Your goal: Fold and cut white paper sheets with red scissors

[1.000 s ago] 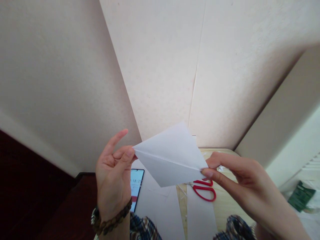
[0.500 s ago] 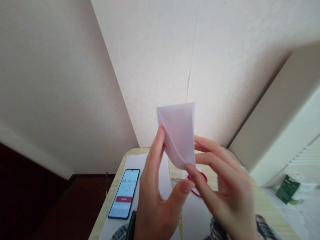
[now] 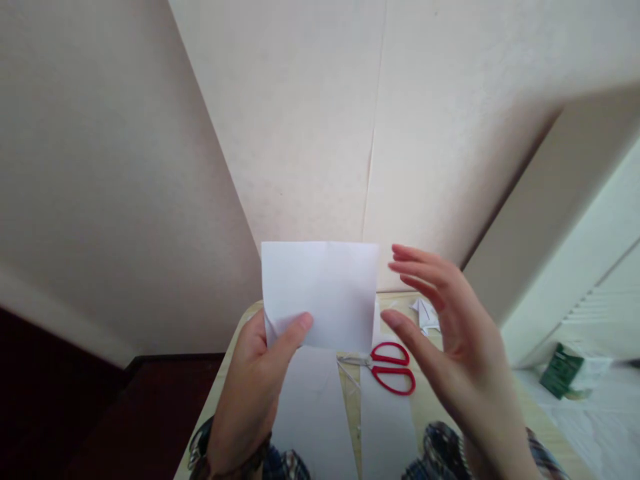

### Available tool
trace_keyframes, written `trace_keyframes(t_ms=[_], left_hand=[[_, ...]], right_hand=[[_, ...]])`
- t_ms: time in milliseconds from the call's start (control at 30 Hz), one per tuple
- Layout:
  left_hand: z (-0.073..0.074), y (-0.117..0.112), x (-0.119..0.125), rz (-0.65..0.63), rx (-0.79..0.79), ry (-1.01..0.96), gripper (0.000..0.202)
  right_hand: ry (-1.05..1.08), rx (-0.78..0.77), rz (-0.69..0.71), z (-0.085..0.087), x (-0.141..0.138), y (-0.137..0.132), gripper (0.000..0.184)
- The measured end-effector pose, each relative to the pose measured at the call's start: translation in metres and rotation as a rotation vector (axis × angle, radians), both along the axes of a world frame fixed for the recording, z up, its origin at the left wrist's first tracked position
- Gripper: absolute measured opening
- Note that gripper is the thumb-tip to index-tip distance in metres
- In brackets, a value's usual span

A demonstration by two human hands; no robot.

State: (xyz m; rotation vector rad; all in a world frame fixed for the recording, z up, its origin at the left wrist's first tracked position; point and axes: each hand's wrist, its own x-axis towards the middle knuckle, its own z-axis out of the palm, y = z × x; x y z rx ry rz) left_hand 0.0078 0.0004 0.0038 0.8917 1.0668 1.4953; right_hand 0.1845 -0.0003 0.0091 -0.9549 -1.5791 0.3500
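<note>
White paper point(image 3: 325, 287), wood-grained table point(image 3: 429, 401), pale walls point(image 3: 300, 133)

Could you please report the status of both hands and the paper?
Left hand gripping white paper. Right hand open, apart from it. Red-handled scissors lying below.

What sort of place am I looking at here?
Probably a room indoors, perhaps in a home: there's a light wooden table by a plain pale wall, with red-handled scissors lying there.

Narrow free gap between held paper point(image 3: 325, 287) and right fingers point(image 3: 423, 270), scissors point(image 3: 371, 361) below.
</note>
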Motion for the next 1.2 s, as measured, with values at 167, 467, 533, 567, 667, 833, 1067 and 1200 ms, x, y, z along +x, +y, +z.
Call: trace_keyframes(t_ms=[167,467,533,567,667,833,1067,1200], left_hand=[[-0.002,-0.003,-0.001,-0.102,-0.022,0.158,0.017],[-0.006,0.007,-0.005,0.014,0.144,0.208,0.017],[-0.008,0.009,-0.007,0.027,0.188,0.213,0.016],[-0.009,0.009,-0.008,0.025,0.206,0.213,0.016],[-0.007,0.009,-0.009,0.020,0.231,0.180,0.013],[0.000,0.007,-0.001,0.077,0.197,0.030,0.021],[-0.001,0.003,0.010,0.091,0.112,-0.004,0.021],[0.000,-0.001,0.007,0.082,0.137,0.111,0.013]], right_hand=[[0.276,-0.254,0.193,0.001,0.004,0.008,0.028],[0.368,-0.354,0.209,0.006,0.022,0.008,0.013],[0.354,-0.361,0.211,0.007,0.026,0.007,0.013],[0.346,-0.364,0.210,0.007,0.027,0.007,0.013],[0.312,-0.397,0.222,0.007,0.029,0.006,0.012],[0.306,-0.426,0.256,0.007,0.027,0.004,0.008],[0.202,-0.451,0.309,0.008,0.025,0.006,0.013],[0.122,-0.410,0.321,0.005,0.028,0.007,0.012]])
